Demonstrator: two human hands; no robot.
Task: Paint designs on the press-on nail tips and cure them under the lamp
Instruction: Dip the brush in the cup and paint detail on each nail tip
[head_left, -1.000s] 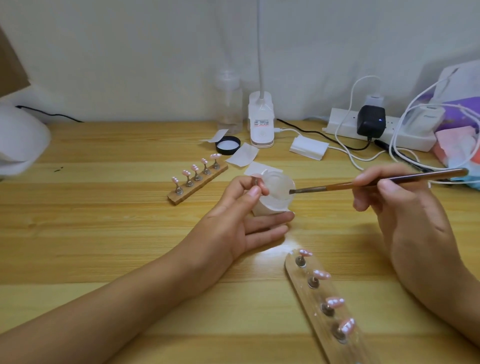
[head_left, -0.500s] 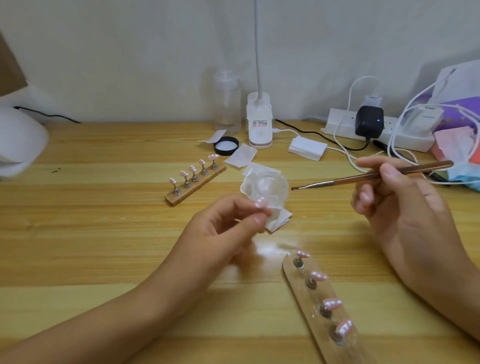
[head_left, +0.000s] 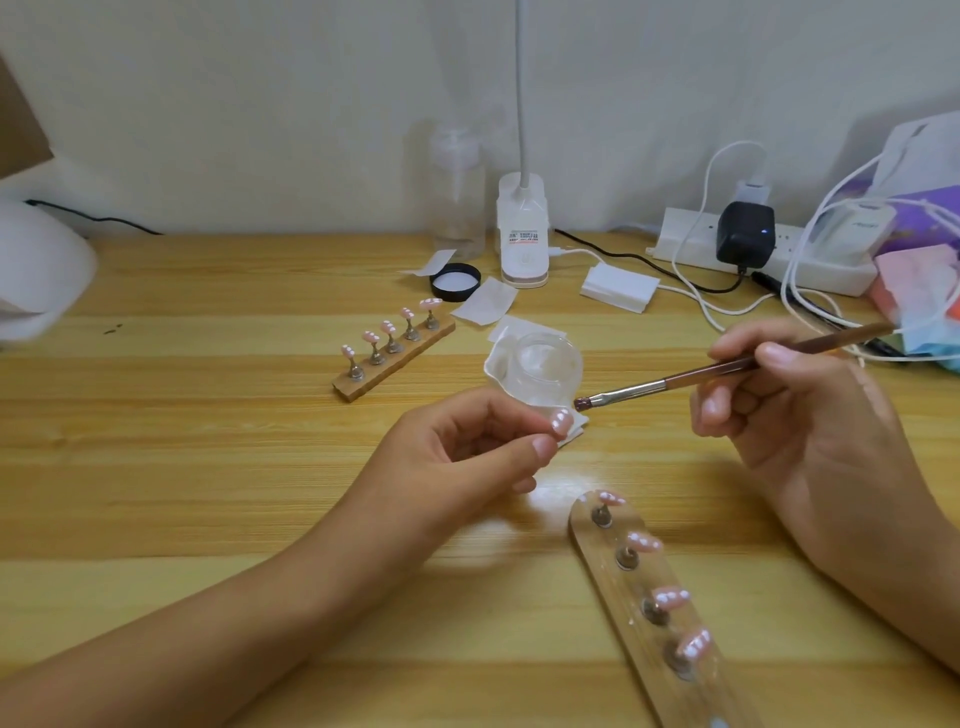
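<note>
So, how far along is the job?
Looks done: white dots on the five tips on the far holder and four on the near holder. In hand: the left hand pinches one dotted tip, the right hand holds the brush. Left, it seems: this tip, then curing.

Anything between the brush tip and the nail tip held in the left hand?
Nothing visible. The brush in the right hand points at the nail tip pinched in the left hand, with only a short open gap between them. The clear jar sits just behind that line.
</note>
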